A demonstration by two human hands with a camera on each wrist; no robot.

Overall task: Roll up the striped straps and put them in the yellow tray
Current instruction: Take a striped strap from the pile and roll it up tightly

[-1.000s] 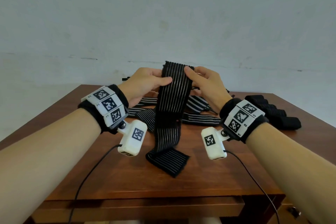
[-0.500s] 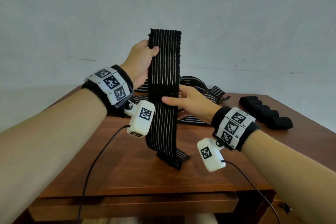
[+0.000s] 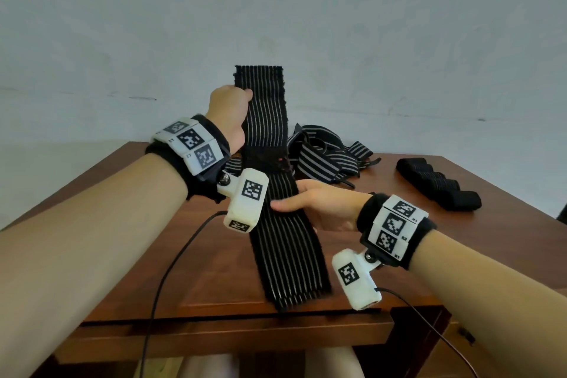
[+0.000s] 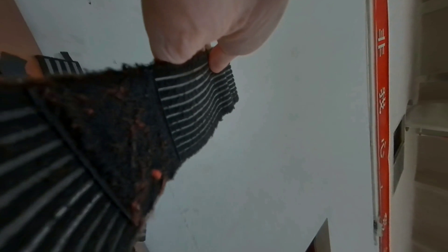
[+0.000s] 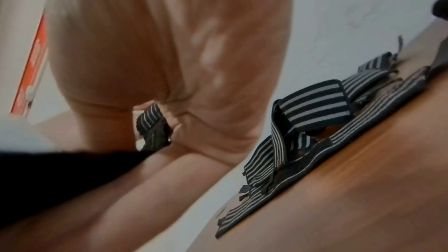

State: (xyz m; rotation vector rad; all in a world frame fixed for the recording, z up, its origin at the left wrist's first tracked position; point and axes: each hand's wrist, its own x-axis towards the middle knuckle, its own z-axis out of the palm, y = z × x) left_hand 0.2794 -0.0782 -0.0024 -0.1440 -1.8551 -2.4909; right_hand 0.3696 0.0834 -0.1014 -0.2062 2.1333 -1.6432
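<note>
above the brown wooden table (image 3: 460,224) my left hand (image 3: 228,113) pinches the long black white-striped elastic strap (image 3: 270,138) near its top; my right hand (image 3: 319,204) grips it lower down.

A red vertical banner (image 4: 381,102) on the wall carried pale Chinese characters; one looked like 非 and another like 心, the others too blurred. The wristband tags (image 3: 193,144) bore coded squares and illegibly tiny print.
</note>
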